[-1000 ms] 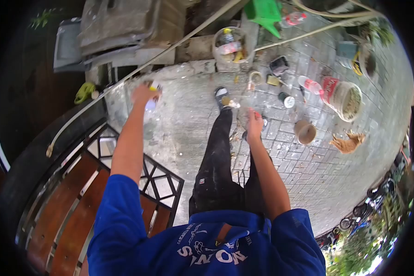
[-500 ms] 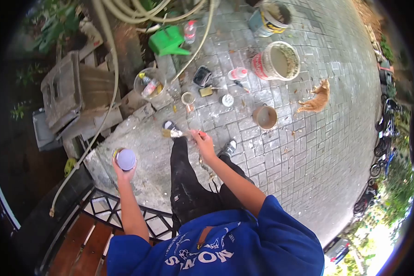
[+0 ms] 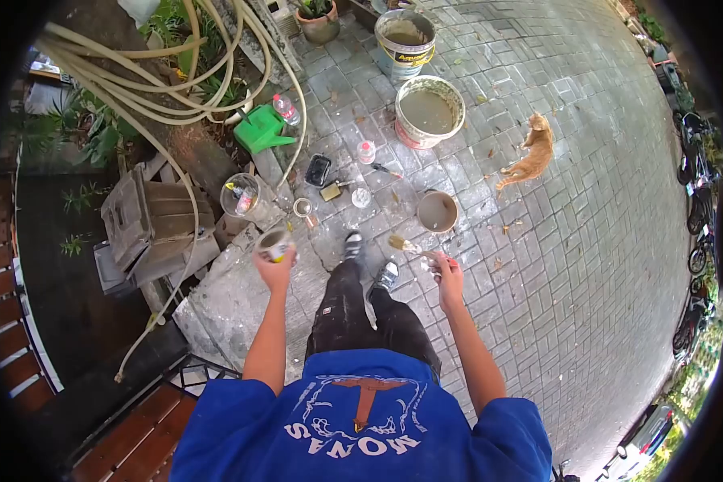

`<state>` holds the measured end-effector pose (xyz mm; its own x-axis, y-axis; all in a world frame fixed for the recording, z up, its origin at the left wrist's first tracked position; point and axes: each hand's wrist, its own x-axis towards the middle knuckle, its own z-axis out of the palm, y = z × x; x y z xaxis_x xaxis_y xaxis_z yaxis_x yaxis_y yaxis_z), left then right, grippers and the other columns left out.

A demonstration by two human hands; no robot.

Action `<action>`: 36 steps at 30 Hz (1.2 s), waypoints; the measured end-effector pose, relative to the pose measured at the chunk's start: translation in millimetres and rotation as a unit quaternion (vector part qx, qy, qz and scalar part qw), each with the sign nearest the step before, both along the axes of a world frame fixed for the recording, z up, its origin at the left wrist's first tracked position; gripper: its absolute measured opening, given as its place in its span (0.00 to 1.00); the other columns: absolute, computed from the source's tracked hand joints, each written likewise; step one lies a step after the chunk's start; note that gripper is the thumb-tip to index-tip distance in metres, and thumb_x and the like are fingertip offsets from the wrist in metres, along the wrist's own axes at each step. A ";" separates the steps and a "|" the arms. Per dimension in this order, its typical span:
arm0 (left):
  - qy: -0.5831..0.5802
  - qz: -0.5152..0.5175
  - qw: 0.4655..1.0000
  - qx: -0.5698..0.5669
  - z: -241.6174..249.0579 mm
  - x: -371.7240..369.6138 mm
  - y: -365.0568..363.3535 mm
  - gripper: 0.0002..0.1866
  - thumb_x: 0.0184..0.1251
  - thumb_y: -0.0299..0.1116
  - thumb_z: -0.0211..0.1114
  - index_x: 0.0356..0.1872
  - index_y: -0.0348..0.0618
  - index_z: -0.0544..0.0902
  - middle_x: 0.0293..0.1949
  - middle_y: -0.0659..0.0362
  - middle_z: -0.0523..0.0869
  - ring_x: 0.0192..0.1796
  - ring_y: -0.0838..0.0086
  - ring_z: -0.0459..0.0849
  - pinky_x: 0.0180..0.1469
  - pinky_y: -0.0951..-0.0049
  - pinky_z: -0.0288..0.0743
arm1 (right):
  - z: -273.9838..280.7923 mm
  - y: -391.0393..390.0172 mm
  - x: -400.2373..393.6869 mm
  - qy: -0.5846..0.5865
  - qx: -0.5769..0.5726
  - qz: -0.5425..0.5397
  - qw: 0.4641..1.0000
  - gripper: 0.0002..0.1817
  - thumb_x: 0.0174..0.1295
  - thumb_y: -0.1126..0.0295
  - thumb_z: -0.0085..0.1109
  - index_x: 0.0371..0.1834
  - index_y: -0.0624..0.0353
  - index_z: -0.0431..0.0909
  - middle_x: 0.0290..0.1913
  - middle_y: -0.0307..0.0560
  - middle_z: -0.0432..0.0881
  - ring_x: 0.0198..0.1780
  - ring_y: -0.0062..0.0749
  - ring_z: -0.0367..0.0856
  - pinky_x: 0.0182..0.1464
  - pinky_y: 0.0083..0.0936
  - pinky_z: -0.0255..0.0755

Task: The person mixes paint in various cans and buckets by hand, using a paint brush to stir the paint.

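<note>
My small round tin with a yellow-and-white label (image 3: 274, 255) has turned its open top towards me.
I grip it in my left hand (image 3: 276, 275), near the clear round bucket (image 3: 258, 210); my right hand (image 3: 450, 283) grips the tan-bristled paintbrush (image 3: 410, 247), near the brown round pot (image 3: 455, 218). I'm carrying both; moving calls for keeping the tin level, I'd judge.

From here I can see the left hand (image 3: 274, 267) gripping an open can (image 3: 274, 245), while the right hand (image 3: 448, 277) holds a paintbrush (image 3: 413, 247), its bristles pointing away from the hand. Beyond the brush, a brown pot (image 3: 438, 212) stands on the paving (image 3: 554, 281), and an orange cat (image 3: 532, 153) lies well apart from both hands.
</note>
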<state>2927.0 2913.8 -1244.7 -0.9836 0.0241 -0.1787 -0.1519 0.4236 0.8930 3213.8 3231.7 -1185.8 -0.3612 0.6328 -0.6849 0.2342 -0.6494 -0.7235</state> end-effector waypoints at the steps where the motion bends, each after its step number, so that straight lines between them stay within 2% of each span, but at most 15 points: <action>1: 0.054 -0.069 0.996 0.012 6.8 -1.2 24.3 0.47 0.45 0.43 0.85 0.65 0.38 0.68 0.60 0.50 0.76 0.63 0.55 0.76 0.65 0.55 0.72 | 1.8 9.8 3.5 0.006 0.003 -0.024 1.000 0.17 0.74 0.55 0.58 0.53 0.56 0.85 0.38 0.34 0.84 0.36 0.13 0.74 0.34 0.16 0.64; 2: 0.104 -0.134 0.985 0.019 14.6 -3.4 43.1 0.50 0.41 0.38 0.88 0.65 0.33 0.67 0.61 0.46 0.74 0.63 0.54 0.75 0.66 0.56 0.71 | 3.2 11.3 4.5 0.010 0.001 -0.044 0.999 0.17 0.74 0.55 0.58 0.53 0.55 0.85 0.39 0.34 0.85 0.36 0.13 0.74 0.35 0.16 0.64; 4: 0.187 -0.216 0.952 -0.108 60.1 -3.1 90.8 0.55 0.39 0.42 0.88 0.68 0.34 0.64 0.60 0.44 0.75 0.63 0.51 0.75 0.67 0.56 0.70 | 19.8 20.3 -8.0 0.027 -0.006 -0.076 0.997 0.17 0.74 0.54 0.58 0.52 0.54 0.84 0.39 0.34 0.84 0.37 0.13 0.75 0.36 0.16 0.64; 11: 0.290 -0.290 0.912 0.021 82.5 -18.6 194.8 0.57 0.37 0.43 0.88 0.69 0.35 0.63 0.63 0.43 0.74 0.64 0.49 0.76 0.67 0.55 0.70 | 63.2 71.9 -39.7 0.092 0.002 -0.134 0.987 0.15 0.75 0.55 0.58 0.53 0.53 0.84 0.36 0.31 0.84 0.36 0.13 0.75 0.37 0.17 0.63; 14: 0.276 -0.309 0.910 0.012 96.5 -21.4 226.1 0.56 0.37 0.41 0.88 0.69 0.37 0.62 0.62 0.44 0.74 0.65 0.49 0.75 0.67 0.54 0.71 | 78.3 97.1 -43.3 0.098 0.013 -0.162 0.982 0.17 0.75 0.55 0.58 0.55 0.54 0.83 0.36 0.32 0.85 0.35 0.12 0.75 0.37 0.15 0.63; 15: 0.279 -0.316 0.907 0.011 94.7 -24.8 241.1 0.56 0.37 0.41 0.88 0.69 0.37 0.63 0.62 0.44 0.74 0.65 0.49 0.75 0.67 0.54 0.71 | 79.5 109.3 -41.5 0.095 0.017 -0.161 0.982 0.17 0.75 0.55 0.58 0.56 0.54 0.83 0.36 0.33 0.85 0.35 0.13 0.75 0.37 0.15 0.63; 16: 0.210 -0.318 0.925 0.013 91.1 -25.1 254.7 0.58 0.36 0.42 0.88 0.70 0.36 0.62 0.63 0.45 0.73 0.66 0.52 0.73 0.70 0.55 0.67 | 78.0 121.9 -38.1 0.092 0.020 -0.160 0.983 0.17 0.75 0.55 0.58 0.56 0.55 0.83 0.37 0.33 0.85 0.35 0.13 0.75 0.37 0.15 0.64; 20: 0.201 -0.373 0.904 -0.055 72.6 -36.0 331.9 0.56 0.35 0.41 0.87 0.69 0.36 0.65 0.64 0.45 0.73 0.68 0.47 0.71 0.70 0.51 0.66 | 60.1 174.2 -15.8 0.058 0.020 -0.175 0.983 0.18 0.76 0.55 0.57 0.56 0.56 0.82 0.37 0.34 0.85 0.35 0.14 0.75 0.36 0.16 0.64; 23: 0.224 -0.362 0.899 -0.100 22.4 -45.3 413.8 0.54 0.35 0.40 0.86 0.67 0.38 0.65 0.62 0.44 0.74 0.66 0.46 0.72 0.69 0.48 0.67 | 27.6 225.8 5.3 0.044 0.020 -0.136 0.990 0.19 0.75 0.53 0.58 0.57 0.53 0.81 0.37 0.31 0.82 0.37 0.14 0.75 0.38 0.17 0.64; 25: 0.218 -0.357 0.902 -0.104 -27.7 -61.2 475.8 0.56 0.34 0.40 0.86 0.69 0.39 0.65 0.63 0.47 0.75 0.67 0.48 0.71 0.69 0.45 0.66 | -8.0 266.6 13.0 0.013 0.015 -0.097 0.995 0.20 0.75 0.52 0.58 0.57 0.55 0.81 0.37 0.33 0.82 0.36 0.15 0.75 0.38 0.17 0.64; 26: 0.212 -0.331 0.912 -0.119 -84.0 -70.3 530.3 0.56 0.34 0.41 0.86 0.70 0.40 0.64 0.63 0.47 0.75 0.68 0.49 0.71 0.69 0.45 0.66 | -62.2 320.8 11.6 0.023 -0.004 -0.054 0.998 0.20 0.75 0.53 0.58 0.57 0.57 0.81 0.36 0.34 0.82 0.36 0.16 0.75 0.38 0.18 0.64; 28: 0.232 -0.304 0.908 -0.169 -148.4 -84.4 586.7 0.57 0.34 0.41 0.86 0.71 0.42 0.64 0.65 0.49 0.76 0.69 0.51 0.71 0.72 0.47 0.63 | -115.9 365.1 6.2 0.044 -0.033 -0.022 0.998 0.20 0.75 0.55 0.58 0.56 0.60 0.80 0.35 0.35 0.81 0.35 0.16 0.76 0.38 0.18 0.65; 31: 0.222 -0.279 0.903 -0.239 -223.9 -100.5 656.4 0.56 0.34 0.40 0.86 0.71 0.43 0.65 0.66 0.50 0.75 0.70 0.54 0.71 0.74 0.51 0.61 | -174.9 421.8 -2.1 0.038 -0.059 -0.027 0.997 0.18 0.76 0.58 0.58 0.55 0.63 0.79 0.36 0.38 0.83 0.34 0.18 0.77 0.39 0.19 0.67; 33: 0.228 -0.298 0.900 -0.223 -270.9 -107.6 685.5 0.56 0.34 0.39 0.86 0.71 0.43 0.66 0.66 0.52 0.76 0.70 0.54 0.70 0.74 0.57 0.62 | -200.3 436.2 -0.1 0.057 -0.074 -0.050 0.994 0.18 0.76 0.59 0.57 0.55 0.64 0.79 0.37 0.40 0.84 0.35 0.19 0.78 0.40 0.20 0.67; 36: 0.239 -0.333 0.880 -0.240 -335.2 -108.7 710.2 0.53 0.36 0.38 0.85 0.70 0.42 0.67 0.65 0.52 0.77 0.68 0.53 0.72 0.72 0.58 0.66 | -224.5 450.1 9.3 0.063 -0.101 -0.035 0.992 0.19 0.75 0.59 0.59 0.56 0.65 0.79 0.40 0.42 0.85 0.38 0.21 0.80 0.44 0.23 0.70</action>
<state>2818.3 3624.1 -1580.0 -0.7452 0.6586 0.1042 0.6173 0.6224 0.4812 3223.2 3681.8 -1410.2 -0.4127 0.5132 -0.7525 0.0995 -0.7958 -0.5973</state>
